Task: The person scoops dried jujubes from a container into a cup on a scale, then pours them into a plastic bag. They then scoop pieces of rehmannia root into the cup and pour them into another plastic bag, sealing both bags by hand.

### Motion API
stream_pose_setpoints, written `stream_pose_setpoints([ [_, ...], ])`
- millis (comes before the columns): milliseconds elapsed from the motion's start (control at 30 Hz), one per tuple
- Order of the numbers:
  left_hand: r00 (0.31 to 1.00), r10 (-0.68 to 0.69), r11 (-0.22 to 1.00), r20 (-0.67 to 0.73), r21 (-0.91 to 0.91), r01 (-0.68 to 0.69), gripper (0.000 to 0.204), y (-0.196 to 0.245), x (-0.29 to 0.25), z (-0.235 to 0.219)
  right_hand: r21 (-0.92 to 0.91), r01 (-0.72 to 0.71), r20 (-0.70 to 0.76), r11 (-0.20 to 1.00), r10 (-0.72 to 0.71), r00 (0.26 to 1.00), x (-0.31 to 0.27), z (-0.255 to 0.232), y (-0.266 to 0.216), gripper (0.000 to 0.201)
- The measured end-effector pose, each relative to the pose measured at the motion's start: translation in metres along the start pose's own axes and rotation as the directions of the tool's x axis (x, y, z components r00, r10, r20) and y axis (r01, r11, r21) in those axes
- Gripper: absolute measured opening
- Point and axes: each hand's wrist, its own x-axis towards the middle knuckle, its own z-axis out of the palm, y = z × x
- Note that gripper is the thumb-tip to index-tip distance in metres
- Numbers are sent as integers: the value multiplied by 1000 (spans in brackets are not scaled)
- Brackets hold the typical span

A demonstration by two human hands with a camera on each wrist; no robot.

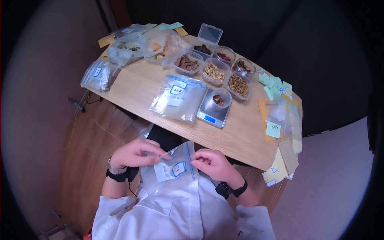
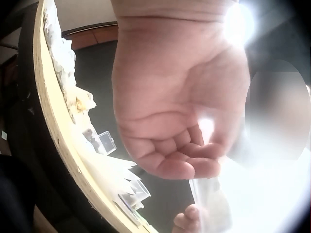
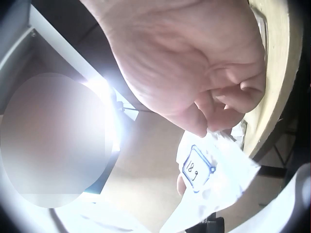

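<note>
Above the lap, a small clear zip bag (image 1: 185, 154) with a blue-framed "18g" label (image 3: 197, 169) is held between both hands. My left hand (image 1: 138, 154) pinches its left side between thumb and fingers; in the left wrist view the fingertips (image 2: 206, 167) meet at the bag's edge. At the zip side, my right hand (image 1: 214, 163) pinches the bag with curled fingers. On the table ahead stand a digital scale (image 1: 224, 117) bearing a clear cup (image 1: 221, 93) of brown pieces, and a larger zip bag (image 1: 160, 102) labelled "25g".
Clear tubs of dried pieces, such as bark strips (image 1: 187, 64) and pale chips (image 1: 215, 73), fill the table's back middle. Stuffed plastic bags (image 1: 127, 50) lie at the back left, a bundle of bags (image 1: 100, 76) at the left edge. Paper notes (image 1: 273, 130) and envelopes cover the right side.
</note>
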Motion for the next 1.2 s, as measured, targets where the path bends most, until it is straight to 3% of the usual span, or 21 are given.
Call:
stream_pose_setpoints([
  [133,1000,-1,1000,-3,-19,1,27,-5,6,4,134,-69,-71,989,79,994,-21,5,20,18],
  [233,998,0,988,-67,155,11,28,-14,8,4,118,-94,-123,989,108,987,-23,10,22,17],
  [267,988,15,978,-153,209,18,30,-14,8,5,114,-91,-150,989,108,983,-24,10,22,17],
  [333,943,50,951,-330,304,56,33,-13,9,11,108,-90,-191,990,110,975,-26,8,25,17],
  [367,854,217,870,-472,491,50,36,-8,10,20,77,-65,-225,995,81,971,-27,8,21,15],
  [400,786,331,769,-523,632,96,35,-3,9,24,77,-61,-229,995,77,970,-28,9,21,14],
  [467,797,384,811,-467,583,-49,29,-9,1,29,76,-57,-239,995,74,968,-27,10,22,12],
  [500,860,313,893,-403,434,-121,24,-13,-1,36,62,-68,-227,996,80,971,-25,12,21,9],
  [533,929,130,975,-345,212,-58,22,-15,-4,50,54,-66,-206,996,76,976,-22,16,22,9],
  [600,977,119,981,-178,175,-87,27,-21,0,67,36,-76,-159,996,81,984,-17,25,25,9],
  [700,976,142,976,-168,190,-110,33,-31,4,84,-14,-80,-137,997,78,987,-5,43,14,10],
  [800,958,108,979,-267,194,-56,36,-30,-2,90,87,-74,-153,993,87,984,3,58,4,9],
  [833,934,171,971,-315,214,-106,37,-32,-3,90,71,-49,-135,996,58,989,6,59,6,7],
  [933,961,87,966,-263,258,-17,35,-32,-8,83,-6,-35,-95,999,34,995,15,60,3,8],
  [1033,915,274,959,-296,153,-238,22,-39,-13,76,81,-70,-8,994,70,997,23,62,-4,10],
  [1133,944,211,972,-253,-52,-231,20,-39,-15,68,116,-95,92,989,84,992,28,59,-7,13],
  [1167,939,212,956,-269,-144,-257,20,-44,-12,69,131,-49,135,990,31,990,32,57,-5,15],
  [1200,957,142,972,-252,-148,-183,19,-51,-14,68,187,-11,152,982,-18,988,36,56,-1,16],
])
